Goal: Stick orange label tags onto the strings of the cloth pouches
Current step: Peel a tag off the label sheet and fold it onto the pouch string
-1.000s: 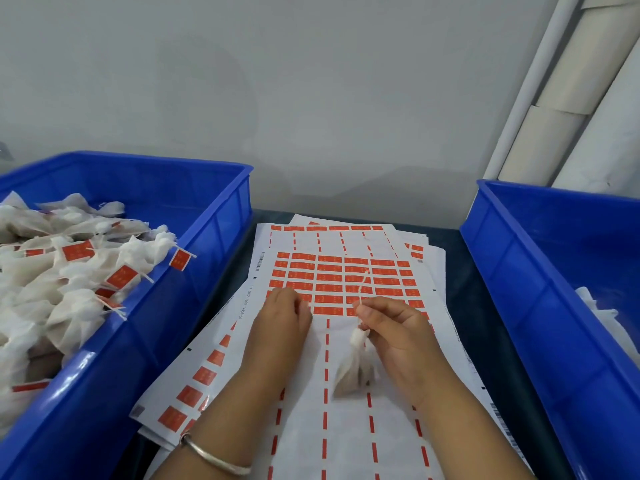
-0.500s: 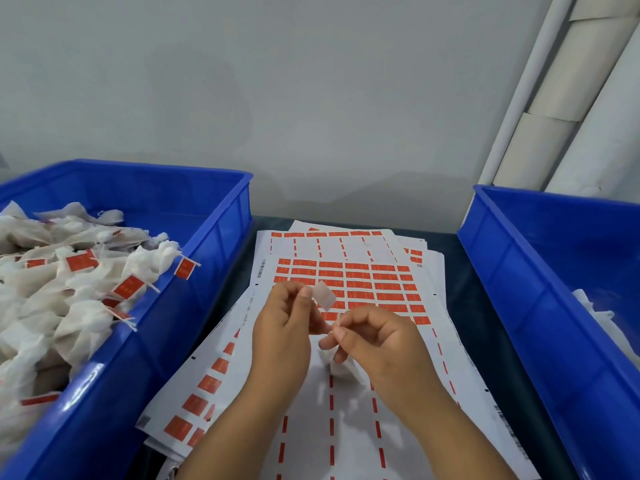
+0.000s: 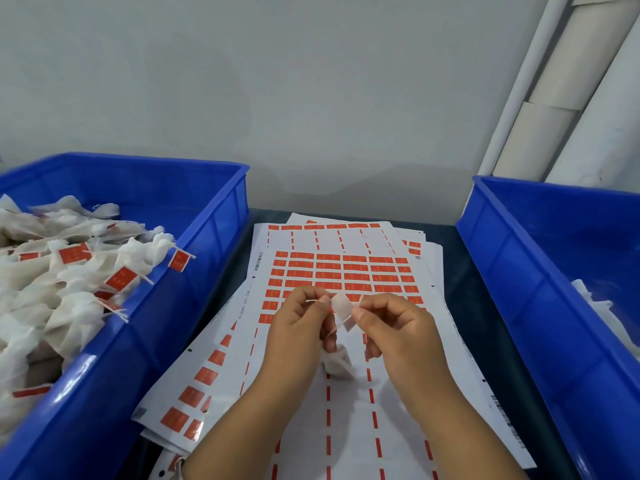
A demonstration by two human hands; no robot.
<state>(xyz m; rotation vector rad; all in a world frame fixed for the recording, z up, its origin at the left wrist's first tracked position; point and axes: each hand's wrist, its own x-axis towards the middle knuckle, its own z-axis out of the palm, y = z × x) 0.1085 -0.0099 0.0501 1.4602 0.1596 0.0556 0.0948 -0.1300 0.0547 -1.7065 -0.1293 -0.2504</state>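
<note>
Both hands are raised above the label sheets [image 3: 346, 268], which carry rows of orange tags. My left hand [image 3: 298, 327] pinches the thin white string of a small cloth pouch [image 3: 337, 363] that hangs below, between the two hands. My right hand [image 3: 391, 327] pinches a peeled label tag [image 3: 341, 306]; its pale back side faces me. The tag sits between the two thumbs, right at the string. Whether it touches the string I cannot tell.
A blue bin [image 3: 194, 216] on the left holds several white pouches with orange tags [image 3: 121, 278]. A second blue bin [image 3: 519, 271] on the right holds white pouches [image 3: 595, 306] at its far side. White pipes [image 3: 554, 98] lean against the wall behind.
A second ago my left hand lay on the sheet and the pouch rested there. Both hands have risen, the left one peeled a tag, and the tag now sits between both thumbs.
</note>
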